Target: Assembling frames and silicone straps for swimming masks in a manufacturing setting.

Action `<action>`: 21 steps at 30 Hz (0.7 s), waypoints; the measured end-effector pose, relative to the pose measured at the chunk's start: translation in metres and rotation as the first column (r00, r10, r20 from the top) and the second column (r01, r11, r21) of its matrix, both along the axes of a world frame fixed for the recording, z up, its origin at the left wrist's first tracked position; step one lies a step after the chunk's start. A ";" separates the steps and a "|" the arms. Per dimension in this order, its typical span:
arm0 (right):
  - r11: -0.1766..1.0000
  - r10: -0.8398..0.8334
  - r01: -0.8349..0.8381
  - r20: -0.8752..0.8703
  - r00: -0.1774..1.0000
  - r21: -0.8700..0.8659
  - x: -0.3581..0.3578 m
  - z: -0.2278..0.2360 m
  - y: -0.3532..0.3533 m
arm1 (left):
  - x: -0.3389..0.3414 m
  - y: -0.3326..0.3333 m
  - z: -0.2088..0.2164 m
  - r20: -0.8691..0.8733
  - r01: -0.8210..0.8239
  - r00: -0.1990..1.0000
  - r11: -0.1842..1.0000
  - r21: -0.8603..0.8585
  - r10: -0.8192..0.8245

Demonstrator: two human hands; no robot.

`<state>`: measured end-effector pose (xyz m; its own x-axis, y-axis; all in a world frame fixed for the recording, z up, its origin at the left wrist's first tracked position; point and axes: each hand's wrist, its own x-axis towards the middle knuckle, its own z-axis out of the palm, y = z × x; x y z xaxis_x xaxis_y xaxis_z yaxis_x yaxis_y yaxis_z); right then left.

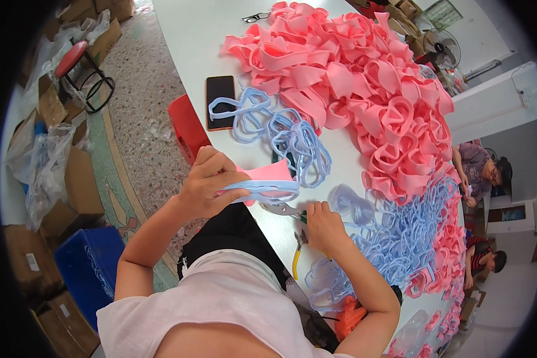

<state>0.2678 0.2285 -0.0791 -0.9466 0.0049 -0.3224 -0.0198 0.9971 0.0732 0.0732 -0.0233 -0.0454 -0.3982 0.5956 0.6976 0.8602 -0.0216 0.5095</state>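
Observation:
My left hand pinches a pale blue plastic frame together with a curved pink soft strip, above the table's near edge. Closed in a fist, my right hand grips the green handle of a metal hand tool, which looks like pliers; its head points toward the frame. Just below my right hand lies a pair of yellow-handled pliers. Loose blue frames lie beyond my hands, partly over a dark tool. A clear plastic cup-like piece sits right of them.
A large heap of pink strips covers the far table, with a pile of blue frames at right. A phone and glasses lie left. A red bin, blue crate and stool stand beside the table. Two people are at right.

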 end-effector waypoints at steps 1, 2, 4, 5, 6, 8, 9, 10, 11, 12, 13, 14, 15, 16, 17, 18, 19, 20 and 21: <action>1.000 -0.001 0.001 0.002 1.000 0.030 -0.003 0.000 0.000 | -0.001 -0.001 0.000 0.004 0.001 1.000 1.000 0.007 -0.001; 1.000 0.008 -0.008 -0.001 1.000 0.030 -0.005 0.001 0.000 | -0.002 -0.003 0.001 0.007 0.004 1.000 1.000 0.015 -0.004; 0.996 -0.084 0.085 0.060 0.995 -0.014 -0.005 0.006 0.000 | -0.005 -0.008 0.004 0.001 -0.010 1.000 1.000 0.007 0.010; 0.998 -0.068 0.069 0.059 0.996 -0.016 -0.006 0.015 -0.001 | -0.007 -0.011 0.005 -0.002 -0.017 1.000 1.000 -0.002 0.017; 0.981 -0.159 0.172 0.130 0.979 -0.089 -0.005 0.030 -0.002 | -0.009 -0.015 0.006 -0.003 -0.032 0.999 0.999 -0.003 0.032; 0.952 -0.233 0.266 0.204 0.951 -0.153 0.001 0.053 0.000 | -0.014 -0.023 0.007 -0.001 -0.041 0.999 0.999 0.004 0.041; 0.904 -0.319 0.358 0.187 0.929 -0.235 0.006 0.061 0.004 | -0.017 -0.025 0.007 -0.003 -0.050 0.999 0.999 0.004 0.050; 0.838 -0.404 0.442 0.180 0.897 -0.319 0.009 0.069 0.008 | -0.019 -0.027 0.007 0.000 -0.030 1.000 1.000 -0.003 0.030; 0.840 -0.398 0.437 0.182 0.899 -0.321 0.009 0.078 0.013 | -0.019 -0.030 0.007 0.007 -0.008 1.000 1.000 -0.011 0.008; 0.763 -0.418 0.436 0.150 0.896 -0.477 0.009 0.087 0.017 | -0.020 -0.032 0.008 0.008 -0.013 1.000 1.000 -0.015 0.013; 0.665 -0.449 0.421 0.121 0.886 -0.616 0.009 0.097 0.018 | -0.021 -0.030 0.008 -0.008 0.014 1.000 1.000 -0.021 -0.014; 0.663 -0.453 0.425 0.121 0.883 -0.616 0.006 0.106 0.015 | -0.021 -0.028 0.009 -0.023 0.045 0.999 0.999 -0.028 -0.045; 0.793 -0.362 0.259 -0.084 0.928 -0.552 0.001 0.116 0.010 | -0.022 -0.024 0.010 -0.022 0.050 0.998 0.998 -0.028 -0.050; 0.890 -0.234 0.092 -0.275 0.933 -0.446 -0.005 0.123 0.007 | -0.021 -0.022 0.011 -0.020 0.092 0.995 0.995 -0.037 -0.093; 0.937 -0.155 0.032 -0.332 0.930 -0.348 -0.010 0.127 0.005 | -0.020 -0.020 0.013 -0.019 0.137 0.990 0.990 -0.044 -0.138; 0.937 -0.159 0.036 -0.333 0.929 -0.348 -0.014 0.134 -0.001 | -0.019 -0.017 0.015 -0.019 0.142 0.990 0.989 -0.044 -0.143; 0.979 -0.082 0.003 -0.376 0.923 -0.205 -0.020 0.138 -0.008 | -0.019 -0.014 0.015 -0.026 0.162 0.986 0.986 -0.042 -0.163; 0.998 0.002 -0.027 -0.406 0.914 -0.056 -0.024 0.141 -0.012 | -0.018 -0.012 0.015 -0.032 0.181 0.983 0.983 -0.039 -0.182; 0.998 -0.001 -0.025 -0.406 0.914 -0.059 -0.027 0.141 -0.014 | -0.018 -0.010 0.014 -0.032 0.183 0.982 0.982 -0.042 -0.184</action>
<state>0.2406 0.2148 0.0616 -0.9958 -0.0152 0.0902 -0.0138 0.9998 0.0160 0.0554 -0.0337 -0.0312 -0.2549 0.6831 0.6844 0.8609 -0.1619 0.4823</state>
